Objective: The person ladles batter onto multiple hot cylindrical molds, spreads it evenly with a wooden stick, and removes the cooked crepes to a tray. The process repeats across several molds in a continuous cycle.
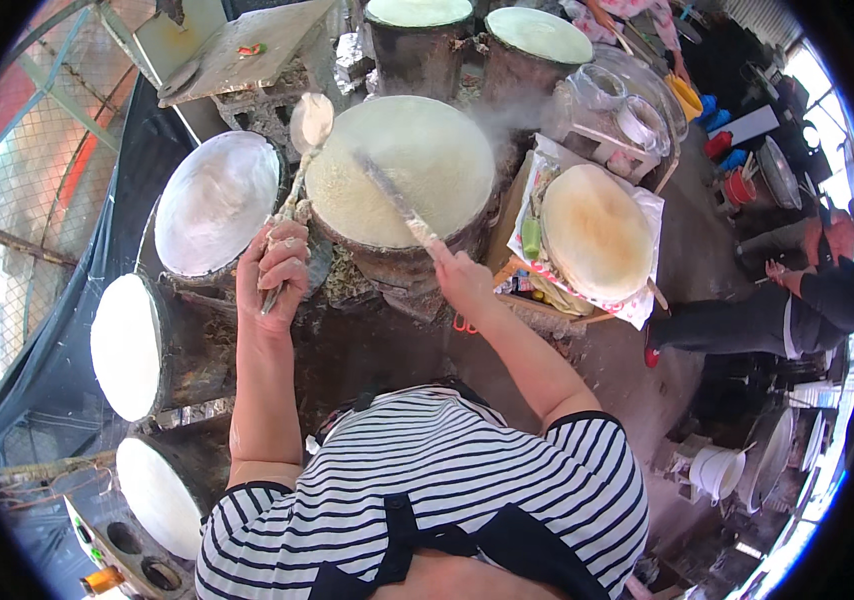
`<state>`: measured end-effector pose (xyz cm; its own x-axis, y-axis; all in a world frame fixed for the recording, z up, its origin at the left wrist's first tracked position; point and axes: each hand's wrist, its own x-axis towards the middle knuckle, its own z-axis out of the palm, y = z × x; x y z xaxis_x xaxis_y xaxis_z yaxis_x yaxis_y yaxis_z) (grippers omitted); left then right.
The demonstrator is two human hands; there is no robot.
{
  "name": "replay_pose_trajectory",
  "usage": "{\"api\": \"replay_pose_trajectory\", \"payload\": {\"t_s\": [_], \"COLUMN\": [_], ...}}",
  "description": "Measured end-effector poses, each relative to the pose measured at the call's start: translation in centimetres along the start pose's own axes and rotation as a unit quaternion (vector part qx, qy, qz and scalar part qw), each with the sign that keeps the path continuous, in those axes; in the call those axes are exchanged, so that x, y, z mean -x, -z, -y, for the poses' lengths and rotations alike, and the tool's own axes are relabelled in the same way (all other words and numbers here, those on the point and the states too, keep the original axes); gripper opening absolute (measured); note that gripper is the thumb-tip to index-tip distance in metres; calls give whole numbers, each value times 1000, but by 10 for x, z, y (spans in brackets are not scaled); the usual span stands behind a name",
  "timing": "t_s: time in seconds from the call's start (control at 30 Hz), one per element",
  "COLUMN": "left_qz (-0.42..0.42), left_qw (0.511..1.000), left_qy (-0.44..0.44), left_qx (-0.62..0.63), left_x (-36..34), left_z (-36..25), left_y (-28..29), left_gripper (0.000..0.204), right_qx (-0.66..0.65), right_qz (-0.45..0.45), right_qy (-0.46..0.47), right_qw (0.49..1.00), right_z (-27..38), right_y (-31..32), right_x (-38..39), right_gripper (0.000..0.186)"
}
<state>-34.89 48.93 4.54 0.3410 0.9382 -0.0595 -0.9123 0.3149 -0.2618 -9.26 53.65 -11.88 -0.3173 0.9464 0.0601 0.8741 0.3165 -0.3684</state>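
My left hand (275,262), smeared with pale batter, grips the long, crusted handle of a ladle (311,123), whose round head is raised at the left rim of the large round griddle (417,150). A pale yellow layer covers that griddle, and haze rises at its right. My right hand (462,275) holds a long, flat batter-coated spatula (382,185) across it. Left of my left hand is another round griddle (217,195) with a white coating. To the right, a round browned flatbread (595,230) lies on patterned paper beside a green object (532,236).
More coated drum griddles (125,345) line the left side and back, near wire mesh (57,180). A metal board (247,45) and a stand with containers (617,115) flank the rear. A co-worker's hands reach at upper right; another person in dark clothes (777,320) is at right.
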Motion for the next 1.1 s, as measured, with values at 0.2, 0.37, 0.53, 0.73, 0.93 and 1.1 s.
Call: {"api": "replay_pose_trajectory", "payload": {"t_s": [0.2, 0.37, 0.53, 0.73, 0.93, 1.1], "left_qz": [-4, -49, -99, -160, -290, -354], "left_qw": [990, 975, 945, 893, 785, 699], "left_qy": [-63, -141, -247, -286, -425, -543], "left_qx": [-123, -164, -190, -308, -346, -302], "left_x": [5, 22, 67, 126, 206, 262], "left_z": [16, 25, 20, 8, 6, -4], "left_y": [6, 16, 29, 43, 51, 64], "left_gripper": [18, 17, 16, 20, 30, 29], "right_qx": [48, 140, 19, -106, -387, -345], "right_qz": [-40, 3, -45, -53, 99, 484], "right_qy": [3, 28, 107, 32, 272, 366], "right_qw": [998, 990, 993, 992, 875, 716], "right_z": [-45, -65, -45, -37, 194, 310], "right_y": [26, 11, 17, 9, -2, -15], "right_x": [-48, -52, -26, -43, 7, 56], "right_gripper": [33, 34, 28, 40, 48, 47]}}
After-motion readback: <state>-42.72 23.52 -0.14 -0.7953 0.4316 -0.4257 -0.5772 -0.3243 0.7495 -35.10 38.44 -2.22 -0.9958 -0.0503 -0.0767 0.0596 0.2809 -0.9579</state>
